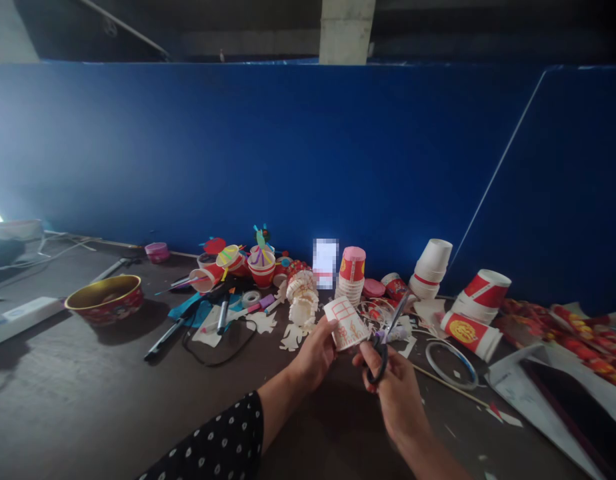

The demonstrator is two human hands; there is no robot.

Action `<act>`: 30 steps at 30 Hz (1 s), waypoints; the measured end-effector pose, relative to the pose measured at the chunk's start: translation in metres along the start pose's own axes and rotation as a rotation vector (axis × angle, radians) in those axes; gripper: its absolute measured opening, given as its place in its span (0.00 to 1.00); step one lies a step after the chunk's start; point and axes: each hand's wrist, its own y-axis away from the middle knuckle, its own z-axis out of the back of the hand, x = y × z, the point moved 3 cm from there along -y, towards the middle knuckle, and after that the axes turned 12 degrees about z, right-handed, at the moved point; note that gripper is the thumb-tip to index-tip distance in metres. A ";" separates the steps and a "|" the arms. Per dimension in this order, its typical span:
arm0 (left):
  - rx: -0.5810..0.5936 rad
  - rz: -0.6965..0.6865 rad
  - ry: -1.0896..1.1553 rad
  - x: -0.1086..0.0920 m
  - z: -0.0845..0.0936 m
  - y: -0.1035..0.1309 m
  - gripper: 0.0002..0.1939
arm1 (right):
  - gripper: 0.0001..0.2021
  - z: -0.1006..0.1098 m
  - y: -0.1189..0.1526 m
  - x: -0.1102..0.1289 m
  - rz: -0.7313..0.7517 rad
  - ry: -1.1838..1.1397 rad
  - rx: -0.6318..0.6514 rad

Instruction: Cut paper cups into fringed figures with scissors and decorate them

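My left hand (315,355) is closed around the side of a white paper cup (347,325) with red lines and orange drawings on it. The cup is tilted above the dark table. In my right hand (391,373) is a pair of scissors (381,353) with black handles, held by the loops. Their blades point up and away, to the right of the cup, and do not touch it as far as I can see. Behind the cup stands a stack of paper cups (351,273) with a pink top.
A gold-rimmed red bowl (105,301) sits on the table (53,400) at the left. Markers, paper scraps and decorated cups lie along the back. At the right are more cup stacks (431,270), a tape roll (451,365) and a white tray (533,400) holding a dark device.
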 end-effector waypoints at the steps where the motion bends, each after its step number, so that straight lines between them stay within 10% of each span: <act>1: 0.002 -0.013 -0.004 -0.001 0.001 0.000 0.16 | 0.13 0.000 0.000 0.000 -0.003 -0.023 -0.018; 30: 0.001 -0.036 -0.015 0.000 0.001 0.001 0.17 | 0.15 -0.004 0.001 -0.009 -0.141 -0.019 0.040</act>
